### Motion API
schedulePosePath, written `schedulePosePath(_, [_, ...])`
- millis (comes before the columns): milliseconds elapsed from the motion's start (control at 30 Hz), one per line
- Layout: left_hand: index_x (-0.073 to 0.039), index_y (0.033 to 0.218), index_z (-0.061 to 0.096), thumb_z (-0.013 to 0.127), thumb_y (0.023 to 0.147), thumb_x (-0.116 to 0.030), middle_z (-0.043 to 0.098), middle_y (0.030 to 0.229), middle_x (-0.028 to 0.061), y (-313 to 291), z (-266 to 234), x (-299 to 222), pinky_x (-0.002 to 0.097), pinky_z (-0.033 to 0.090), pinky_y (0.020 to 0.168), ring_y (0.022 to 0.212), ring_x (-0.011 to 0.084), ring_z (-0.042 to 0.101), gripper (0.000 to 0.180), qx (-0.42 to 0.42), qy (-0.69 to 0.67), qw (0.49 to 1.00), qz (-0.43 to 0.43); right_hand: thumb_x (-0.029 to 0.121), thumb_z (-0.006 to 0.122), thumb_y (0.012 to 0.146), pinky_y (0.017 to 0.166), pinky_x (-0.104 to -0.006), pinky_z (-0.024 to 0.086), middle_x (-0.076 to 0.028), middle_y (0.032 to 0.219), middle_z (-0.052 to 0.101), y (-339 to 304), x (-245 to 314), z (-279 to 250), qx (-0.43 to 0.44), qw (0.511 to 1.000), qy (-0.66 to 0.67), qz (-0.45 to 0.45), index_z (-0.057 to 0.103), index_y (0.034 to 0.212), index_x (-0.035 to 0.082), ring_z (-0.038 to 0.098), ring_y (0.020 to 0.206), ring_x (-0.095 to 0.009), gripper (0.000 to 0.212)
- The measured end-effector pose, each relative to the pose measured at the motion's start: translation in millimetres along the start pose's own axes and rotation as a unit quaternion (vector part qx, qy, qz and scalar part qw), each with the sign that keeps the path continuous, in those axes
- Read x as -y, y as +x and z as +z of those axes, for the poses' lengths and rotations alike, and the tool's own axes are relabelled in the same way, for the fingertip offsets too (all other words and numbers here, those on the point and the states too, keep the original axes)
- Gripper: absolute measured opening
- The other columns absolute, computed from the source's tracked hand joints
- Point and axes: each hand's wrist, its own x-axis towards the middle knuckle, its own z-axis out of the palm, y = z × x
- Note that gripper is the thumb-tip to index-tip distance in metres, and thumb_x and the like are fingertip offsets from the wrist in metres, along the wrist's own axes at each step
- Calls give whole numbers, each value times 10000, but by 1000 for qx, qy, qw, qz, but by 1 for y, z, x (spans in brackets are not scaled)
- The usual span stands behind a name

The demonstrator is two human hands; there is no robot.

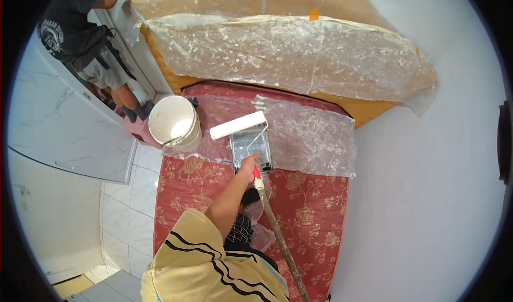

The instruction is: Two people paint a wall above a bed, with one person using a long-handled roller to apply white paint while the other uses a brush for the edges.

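My left hand (249, 167) is closed around the upper end of a paint roller's red handle (256, 175), close to its bent wire frame. The white roller cover (238, 124) lies slantwise over the far edge of a paint tray (250, 148) with a ribbed, pale-smeared floor. From the handle a long, paint-stained pole (282, 235) runs down toward the lower right and leaves the picture. My right hand is out of sight. Left of the tray stands a white bucket (195, 136) with a wire bail, its inside pale.
A red floral mattress (320, 211) lies beneath, partly covered by spattered plastic sheeting (315, 136). Plastic also drapes the tan headboard (347, 51). A pale wall (417, 195) rises on the right. At upper left, another person (91, 40) stands beside a marble-patterned cabinet (64, 104).
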Motion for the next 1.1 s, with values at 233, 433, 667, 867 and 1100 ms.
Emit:
schedulePosePath(233, [-137,637,375,564,829,-148,348,504,-30,-7,-6,-27,237,307,352,376,89,316,270,73,-88,993,12,336,505,898,599,-286,393,-38,725,540,27,-43,13,67,988,136,21,613,1028,83,502,663,-126,304])
schedulePosePath(433, [-104,718,427,554,849,-158,433,542,-8,-9,-57,-108,235,365,380,418,105,403,190,151,-165,970,98,319,555,872,502,-226,344,32,618,470,69,60,-44,105,890,443,32,607,1043,68,425,575,-79,308])
schedulePosePath(667, [-66,1114,401,497,902,-163,549,881,77,-16,-121,-139,322,540,593,753,193,608,252,32,-83,970,224,364,628,813,471,-279,351,-36,563,483,159,199,-30,-92,943,-78,-311,639,920,43,422,511,-104,339])
schedulePosePath(867, [-92,1252,309,485,900,-132,459,1153,134,-42,-148,-116,369,549,701,952,290,588,396,2,-106,966,237,190,658,761,476,-293,434,-96,572,585,176,282,-13,-37,937,40,-345,608,1083,52,594,520,-173,354])
schedulePosePath(1100, [7,1259,231,438,903,-43,400,1228,199,-66,-160,-62,456,510,830,998,388,556,414,75,-195,952,222,170,636,799,406,-223,380,22,533,518,173,352,-36,120,957,36,-263,633,1068,83,471,421,-53,283])
